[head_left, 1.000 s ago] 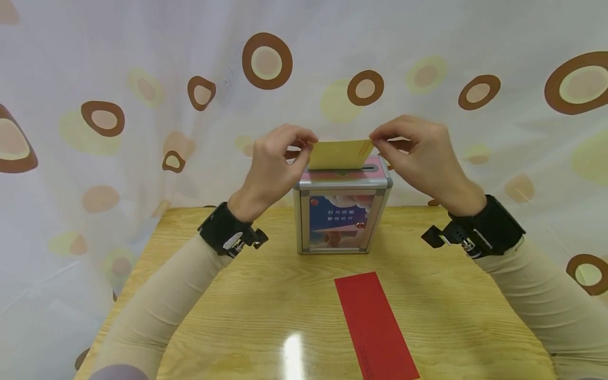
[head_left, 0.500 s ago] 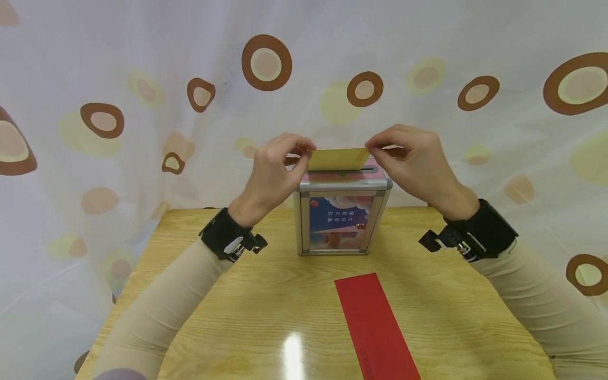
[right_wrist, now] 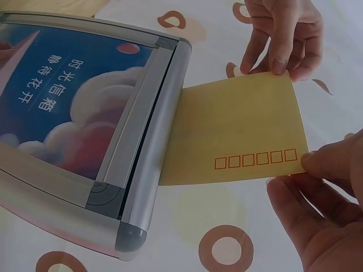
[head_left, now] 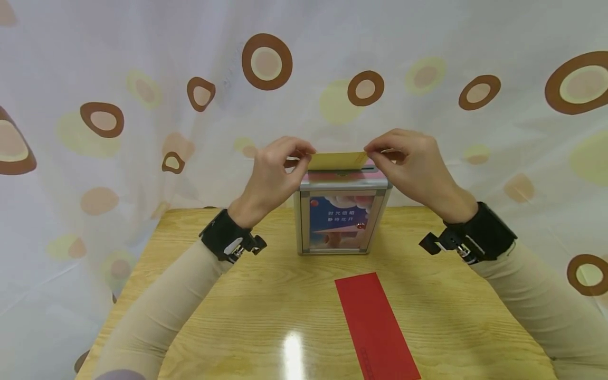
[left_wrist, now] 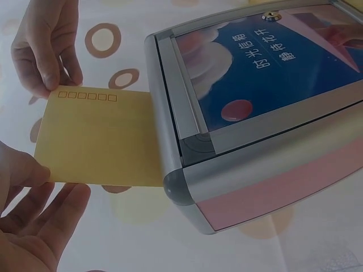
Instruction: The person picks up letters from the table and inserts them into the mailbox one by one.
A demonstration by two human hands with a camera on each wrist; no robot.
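Observation:
A yellow envelope (head_left: pixel 337 161) stands upright with its lower part down in the slot on top of a mailbox (head_left: pixel 343 183). My left hand (head_left: pixel 277 171) pinches its upper left corner between thumb and fingers. At the opposite upper corner, my right hand (head_left: pixel 413 166) grips it the same way. Both wrist views show a row of small red squares on the envelope (left_wrist: pixel 102 136) near the right-hand edge. The mailbox (right_wrist: pixel 91 96) has a silver frame, pink sides and a blue picture front with a small lock. How deep the envelope reaches inside is hidden.
On the wooden table (head_left: pixel 266 295), a long red envelope (head_left: pixel 375 324) lies flat in front of the mailbox, running toward the near edge. Behind the table hangs a pale cloth (head_left: pixel 304 63) with brown ring patterns.
Both hands have moved down with the yellow envelope, and less of it shows above the slot. The right hand has also shifted slightly left. The mailbox and red envelope stay in place.

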